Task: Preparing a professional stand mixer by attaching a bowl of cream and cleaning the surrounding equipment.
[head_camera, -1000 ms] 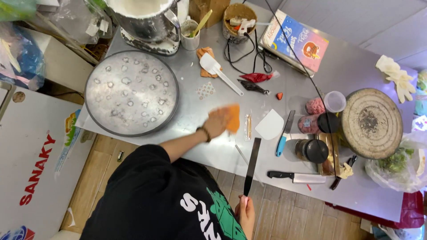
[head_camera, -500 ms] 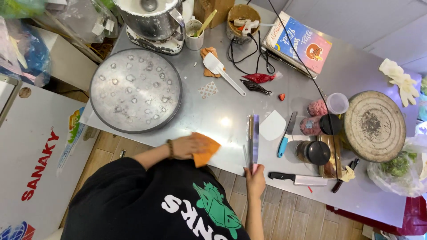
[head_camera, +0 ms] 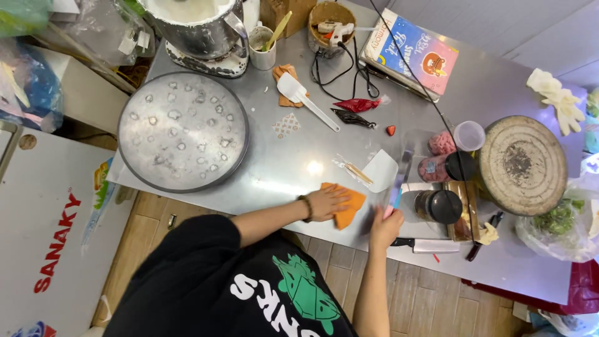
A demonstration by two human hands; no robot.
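Two hands work at the near edge of the steel table [head_camera: 281, 168]. The left hand [head_camera: 326, 203] lies flat, fingers spread, pressing one orange cloth [head_camera: 346, 207] on the table edge. The right hand [head_camera: 385, 228] is closed around the handle of one long spatula [head_camera: 399, 181], blade pointing away, just right of the cloth. One round tray [head_camera: 182, 129] lies farther left, and one black-handled knife [head_camera: 424, 244] is beside the right hand.
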